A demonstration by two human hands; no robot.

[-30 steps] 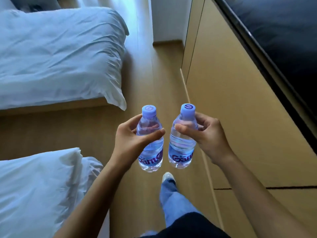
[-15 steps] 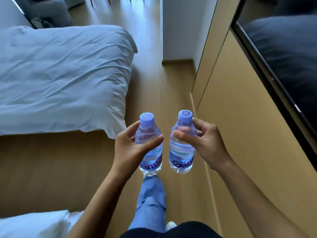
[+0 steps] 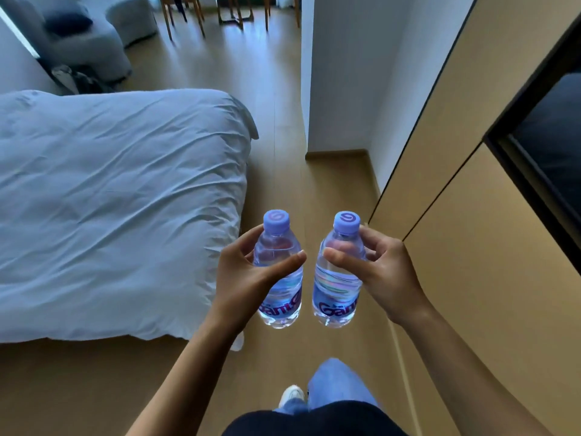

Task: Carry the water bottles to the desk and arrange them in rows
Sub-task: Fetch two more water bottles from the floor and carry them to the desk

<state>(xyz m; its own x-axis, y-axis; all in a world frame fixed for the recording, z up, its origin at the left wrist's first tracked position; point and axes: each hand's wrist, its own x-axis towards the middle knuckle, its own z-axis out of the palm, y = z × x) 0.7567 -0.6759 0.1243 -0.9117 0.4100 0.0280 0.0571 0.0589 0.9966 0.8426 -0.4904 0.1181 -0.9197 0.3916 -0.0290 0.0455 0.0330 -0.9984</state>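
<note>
Two small clear water bottles with purple caps and blue labels are carried upright in front of me, side by side with a small gap between them. My left hand (image 3: 248, 278) grips the left bottle (image 3: 278, 278) around its upper body, thumb across the front. My right hand (image 3: 380, 272) grips the right bottle (image 3: 339, 278) the same way. Both bottles hang over the wooden floor. No desk top is in view.
A bed with a white duvet (image 3: 119, 209) fills the left. Tan cabinet panels (image 3: 471, 247) and a dark screen (image 3: 550, 158) line the right. A white wall corner (image 3: 339, 89) stands ahead. Chair legs (image 3: 232, 14) and a grey armchair (image 3: 81, 42) are far ahead. The wooden aisle (image 3: 283, 121) runs between.
I have walked forward along the aisle with both bottles held the same way. The near pillow has left view, and the far room with chairs has come into view.
</note>
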